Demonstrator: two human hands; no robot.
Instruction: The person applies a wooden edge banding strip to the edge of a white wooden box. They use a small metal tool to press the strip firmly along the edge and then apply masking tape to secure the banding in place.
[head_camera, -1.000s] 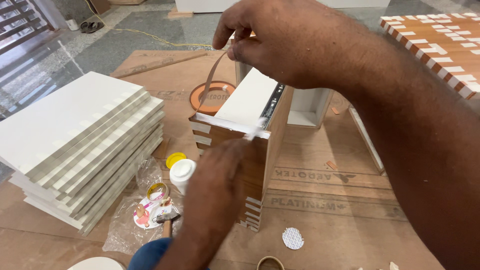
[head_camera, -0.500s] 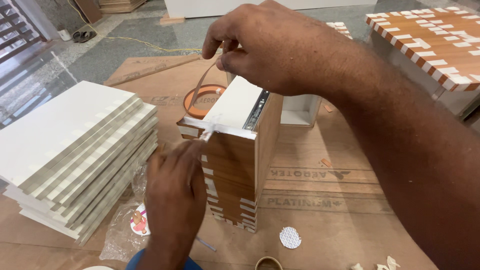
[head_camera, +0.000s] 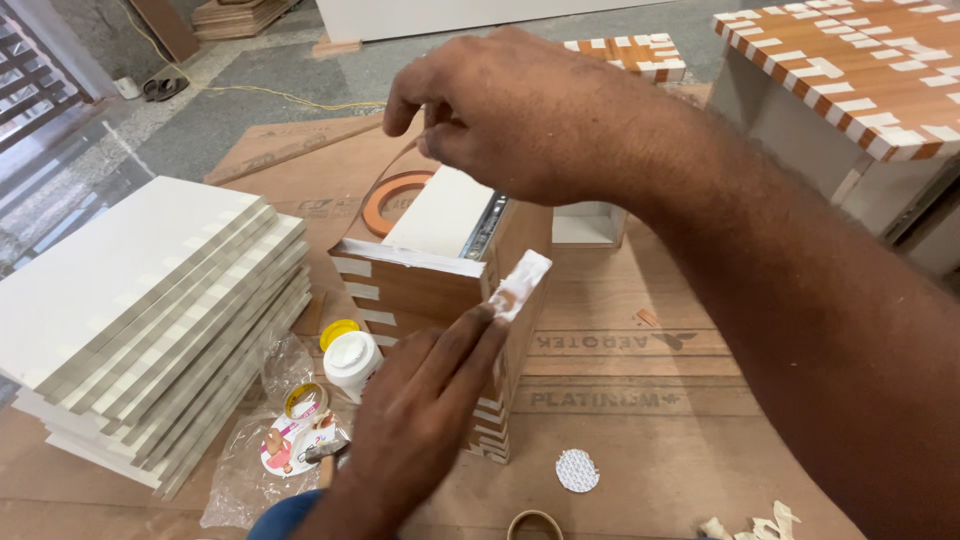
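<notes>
Your left hand (head_camera: 420, 420) presses flat, fingers extended, on the white protective strip (head_camera: 520, 283) at the top edge of the upright wood-laminate drawer box (head_camera: 440, 290), which stands on the plywood sheet (head_camera: 640, 400). Your right hand (head_camera: 520, 110) pinches closed on the thin edge-band strip (head_camera: 385, 180) above the box's far end. Stack of white boards (head_camera: 150, 320) lies left; white glue bottle (head_camera: 352, 362) just beside the box.
</notes>
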